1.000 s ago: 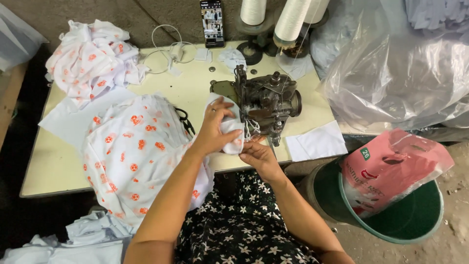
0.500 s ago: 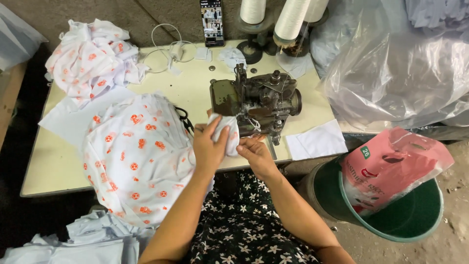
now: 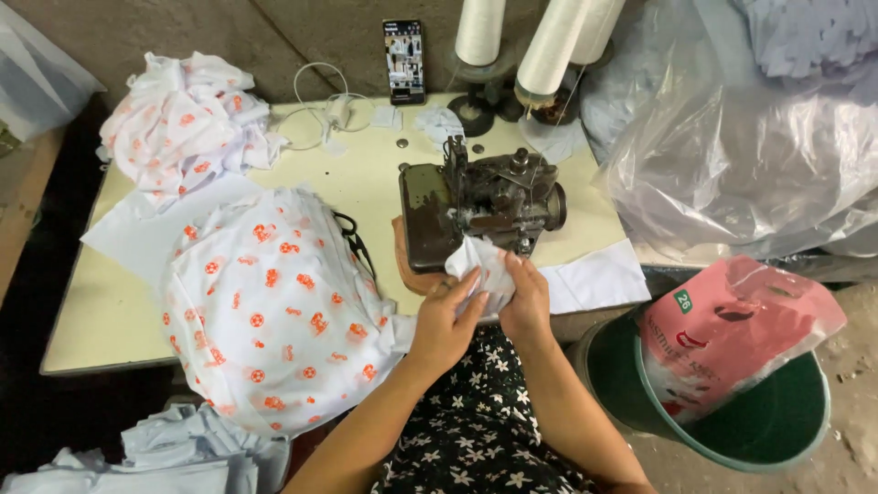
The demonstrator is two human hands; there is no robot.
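While both hands meet at the lower middle of the frame, the left hand [image 3: 445, 322] and right hand [image 3: 528, 306] each pinch a small white cloth piece [image 3: 483, 267], fingers closed on it. The cloth rises up-frame from the grip, its upper edge at, perhaps touching, the front of the dark sewing machine [image 3: 476, 206]; the right hand sits nearer the machine. To the left lies an orange-dotted fabric heap [image 3: 274, 311] on the pale bench [image 3: 366, 174]. Farther up stand thread cones [image 3: 549, 46].
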